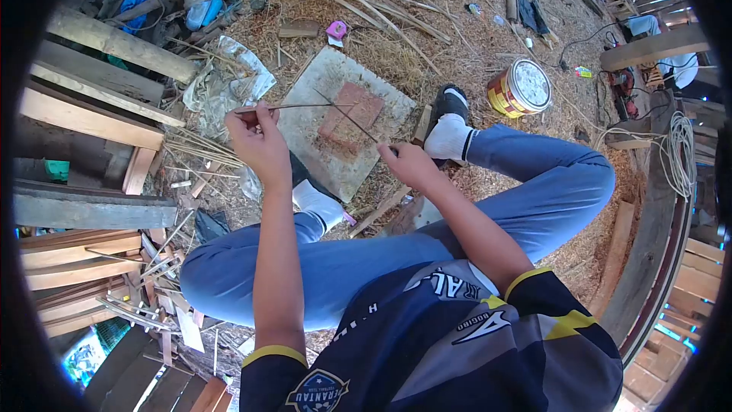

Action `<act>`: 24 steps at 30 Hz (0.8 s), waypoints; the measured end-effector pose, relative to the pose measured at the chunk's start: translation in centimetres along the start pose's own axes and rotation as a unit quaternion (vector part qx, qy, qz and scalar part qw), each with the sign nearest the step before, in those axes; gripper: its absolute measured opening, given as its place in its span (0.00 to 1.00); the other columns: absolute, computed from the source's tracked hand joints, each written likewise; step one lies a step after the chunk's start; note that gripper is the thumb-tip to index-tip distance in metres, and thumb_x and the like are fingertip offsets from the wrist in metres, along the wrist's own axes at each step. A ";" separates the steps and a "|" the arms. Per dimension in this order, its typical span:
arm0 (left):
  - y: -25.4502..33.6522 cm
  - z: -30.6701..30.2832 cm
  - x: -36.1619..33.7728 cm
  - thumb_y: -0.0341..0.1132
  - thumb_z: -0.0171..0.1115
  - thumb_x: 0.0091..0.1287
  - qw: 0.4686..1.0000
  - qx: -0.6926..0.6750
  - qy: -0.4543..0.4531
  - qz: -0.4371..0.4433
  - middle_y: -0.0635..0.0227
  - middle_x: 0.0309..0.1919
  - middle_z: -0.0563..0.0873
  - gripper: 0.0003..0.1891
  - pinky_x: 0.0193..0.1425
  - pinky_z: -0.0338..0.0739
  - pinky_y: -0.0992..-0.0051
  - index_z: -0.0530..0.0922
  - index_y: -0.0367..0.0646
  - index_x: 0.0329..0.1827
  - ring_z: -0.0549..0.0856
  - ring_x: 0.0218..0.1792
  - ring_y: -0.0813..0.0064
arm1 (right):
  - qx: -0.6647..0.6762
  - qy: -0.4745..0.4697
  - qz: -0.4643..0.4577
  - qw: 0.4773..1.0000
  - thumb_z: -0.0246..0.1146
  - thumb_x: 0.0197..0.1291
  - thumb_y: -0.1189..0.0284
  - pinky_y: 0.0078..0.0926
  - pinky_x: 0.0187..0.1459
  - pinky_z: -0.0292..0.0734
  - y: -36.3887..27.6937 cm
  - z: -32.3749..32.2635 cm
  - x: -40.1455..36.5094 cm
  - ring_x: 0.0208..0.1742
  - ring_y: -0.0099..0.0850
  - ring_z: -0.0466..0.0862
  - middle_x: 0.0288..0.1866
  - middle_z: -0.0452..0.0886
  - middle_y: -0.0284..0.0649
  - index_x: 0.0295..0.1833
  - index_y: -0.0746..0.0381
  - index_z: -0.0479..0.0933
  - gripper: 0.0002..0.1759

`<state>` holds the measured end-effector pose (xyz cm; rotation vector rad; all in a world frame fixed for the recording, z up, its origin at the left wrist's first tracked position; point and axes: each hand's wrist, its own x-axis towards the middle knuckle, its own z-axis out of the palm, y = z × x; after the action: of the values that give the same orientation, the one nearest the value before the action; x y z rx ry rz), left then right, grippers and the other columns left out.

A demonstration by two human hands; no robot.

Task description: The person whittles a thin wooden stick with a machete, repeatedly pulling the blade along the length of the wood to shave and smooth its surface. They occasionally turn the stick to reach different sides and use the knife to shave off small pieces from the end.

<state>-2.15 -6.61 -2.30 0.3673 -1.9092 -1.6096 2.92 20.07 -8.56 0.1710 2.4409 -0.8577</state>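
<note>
Head cam: L hand pinches stick nr end, R hand pinches rod; far parts cross abv slab.

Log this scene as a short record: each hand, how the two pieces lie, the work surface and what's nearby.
Left hand: holds a thin strip
Right hand: holds a thin dark rod
Pieces: cross in view; contact unclear
Work surface: pale slab on the ground, reddish patch on it
Beyond slab: small pink object
Beside right foot: lidded red-and-yellow bucket
</note>
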 end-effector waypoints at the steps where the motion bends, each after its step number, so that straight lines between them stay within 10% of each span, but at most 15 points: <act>1: 0.1 -0.1 0.2 0.27 0.63 0.80 1.000 -0.003 -0.002 0.000 0.62 0.40 0.79 0.10 0.49 0.94 0.71 0.70 0.33 0.47 0.84 0.40 0.77 | 0.023 0.006 -0.019 1.000 0.51 0.75 0.40 0.54 0.64 0.79 -0.7 0.0 -0.1 0.59 0.62 0.87 0.53 0.87 0.67 0.53 0.73 0.87 0.42; 7: 0.1 -0.1 0.3 0.28 0.64 0.79 1.000 -0.011 0.000 0.004 0.61 0.39 0.81 0.10 0.48 0.95 0.71 0.70 0.32 0.48 0.85 0.40 0.77 | -0.022 -0.051 0.102 0.993 0.49 0.75 0.38 0.53 0.64 0.80 2.7 -0.5 2.1 0.58 0.62 0.87 0.52 0.87 0.66 0.54 0.72 0.87 0.43; 10: 0.0 -0.2 0.1 0.28 0.64 0.79 0.999 0.039 -0.011 0.020 0.62 0.39 0.81 0.10 0.48 0.95 0.70 0.70 0.32 0.48 0.85 0.40 0.76 | 0.004 -0.030 -0.001 1.000 0.49 0.75 0.39 0.53 0.65 0.79 0.5 -1.1 0.6 0.59 0.62 0.87 0.52 0.88 0.66 0.55 0.73 0.86 0.44; 24: 0.1 -0.7 0.3 0.27 0.63 0.79 1.000 -0.011 -0.006 -0.015 0.62 0.39 0.80 0.10 0.49 0.95 0.69 0.69 0.32 0.47 0.84 0.40 0.77 | 0.002 -0.044 0.069 0.997 0.49 0.75 0.40 0.54 0.66 0.78 0.7 -0.1 1.6 0.60 0.62 0.86 0.54 0.87 0.67 0.52 0.74 0.86 0.43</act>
<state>-1.96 -7.33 -2.06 0.3791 -1.9003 -1.6545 1.71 20.56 -9.72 0.2939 2.3170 -0.7918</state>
